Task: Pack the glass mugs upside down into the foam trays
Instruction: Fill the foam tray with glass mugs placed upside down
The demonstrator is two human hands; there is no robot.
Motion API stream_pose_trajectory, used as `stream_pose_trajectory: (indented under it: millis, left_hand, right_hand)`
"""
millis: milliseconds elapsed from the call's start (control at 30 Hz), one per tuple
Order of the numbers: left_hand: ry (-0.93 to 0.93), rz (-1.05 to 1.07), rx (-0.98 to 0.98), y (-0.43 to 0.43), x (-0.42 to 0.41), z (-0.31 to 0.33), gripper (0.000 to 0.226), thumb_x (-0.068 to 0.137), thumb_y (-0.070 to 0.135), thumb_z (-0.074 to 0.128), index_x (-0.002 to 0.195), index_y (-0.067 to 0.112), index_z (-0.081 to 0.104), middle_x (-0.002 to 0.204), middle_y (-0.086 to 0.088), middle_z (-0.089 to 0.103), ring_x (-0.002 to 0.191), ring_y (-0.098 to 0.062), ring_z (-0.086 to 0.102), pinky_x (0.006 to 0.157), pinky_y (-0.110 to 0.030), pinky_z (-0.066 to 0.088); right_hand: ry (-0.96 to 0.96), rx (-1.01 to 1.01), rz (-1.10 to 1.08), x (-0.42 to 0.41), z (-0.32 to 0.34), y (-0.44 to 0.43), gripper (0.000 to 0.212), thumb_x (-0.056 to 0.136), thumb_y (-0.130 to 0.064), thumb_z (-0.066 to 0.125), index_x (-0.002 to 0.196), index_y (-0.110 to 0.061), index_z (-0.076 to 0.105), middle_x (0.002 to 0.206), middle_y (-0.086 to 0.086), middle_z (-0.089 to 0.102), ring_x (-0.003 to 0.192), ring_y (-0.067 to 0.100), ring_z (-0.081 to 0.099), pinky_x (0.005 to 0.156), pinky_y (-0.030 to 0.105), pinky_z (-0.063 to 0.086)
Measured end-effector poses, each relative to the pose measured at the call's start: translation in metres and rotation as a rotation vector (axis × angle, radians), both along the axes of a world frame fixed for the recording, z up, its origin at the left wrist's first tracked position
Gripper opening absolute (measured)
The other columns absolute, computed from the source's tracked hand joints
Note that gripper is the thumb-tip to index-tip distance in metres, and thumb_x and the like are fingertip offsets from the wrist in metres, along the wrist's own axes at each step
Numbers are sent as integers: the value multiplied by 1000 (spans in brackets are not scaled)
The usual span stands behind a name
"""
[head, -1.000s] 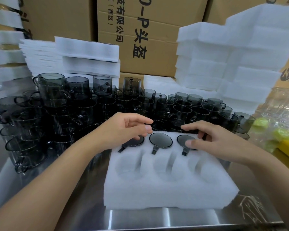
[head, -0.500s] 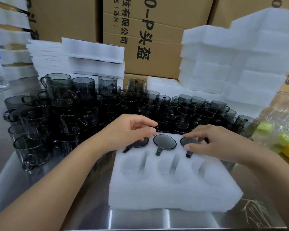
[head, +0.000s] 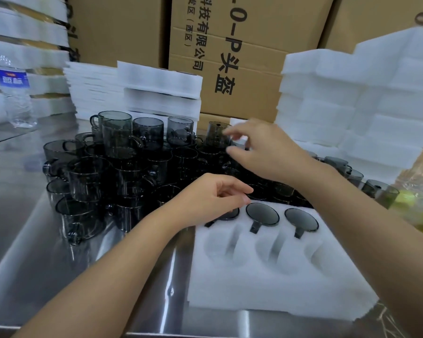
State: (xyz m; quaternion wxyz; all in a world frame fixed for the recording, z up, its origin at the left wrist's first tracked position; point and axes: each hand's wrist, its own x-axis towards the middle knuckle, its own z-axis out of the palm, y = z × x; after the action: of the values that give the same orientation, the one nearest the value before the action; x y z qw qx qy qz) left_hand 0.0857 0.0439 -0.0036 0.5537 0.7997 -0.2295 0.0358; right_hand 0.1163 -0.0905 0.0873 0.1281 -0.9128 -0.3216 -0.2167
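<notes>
Smoky grey glass mugs (head: pixel 122 167) are seen heaped on the steel table (head: pixel 22 240), most with rims up. 3 inverted mugs (head: pixel 262 214) are seated in the far row of the foam tray (head: pixel 254 284), only dark round bases and handles shown. The left hand (head: pixel 213 198) is held over the leftmost base, fingers loosely curled, nothing pinched. The right hand (head: pixel 266 152) is stretched above the heap, fingers spread, nothing gripped.

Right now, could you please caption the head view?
Right hand hovers open over the loose grey glass mugs; left hand sits by three mugs inverted in the foam tray.
</notes>
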Motion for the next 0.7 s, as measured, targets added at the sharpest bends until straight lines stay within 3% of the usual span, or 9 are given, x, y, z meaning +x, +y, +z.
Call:
stream_pose_trajectory:
  millis: [133, 333, 700]
  left_hand:
    - [7, 18, -27, -1, 0, 0, 15, 88, 17, 66, 99, 28, 70, 95, 3, 75, 87, -10, 68, 80, -22, 53]
    - [2, 28, -13, -1, 1, -1, 18, 89, 11, 63, 104, 18, 71, 94, 1, 75, 95, -20, 68, 89, -39, 53]
    - [-6, 34, -14, -1, 1, 0, 15, 87, 17, 64, 99, 23, 72, 94, 0, 74, 95, -25, 67, 86, -51, 53]
  right_hand:
    - [-30, 13, 35, 22, -5, 41, 48, 95, -20, 48, 142, -23, 40, 131, 6, 43, 121, 24, 36, 99, 32, 31]
    - [-132, -185, -99, 45, -10, 74, 65, 87, -9, 46, 146, -27, 28, 146, 7, 24, 128, 29, 24, 97, 39, 25]
    - [-200, -249, -79, 61, -9, 81, 33, 92, -12, 47, 124, -22, 48, 141, 7, 34, 124, 29, 30, 95, 41, 29]
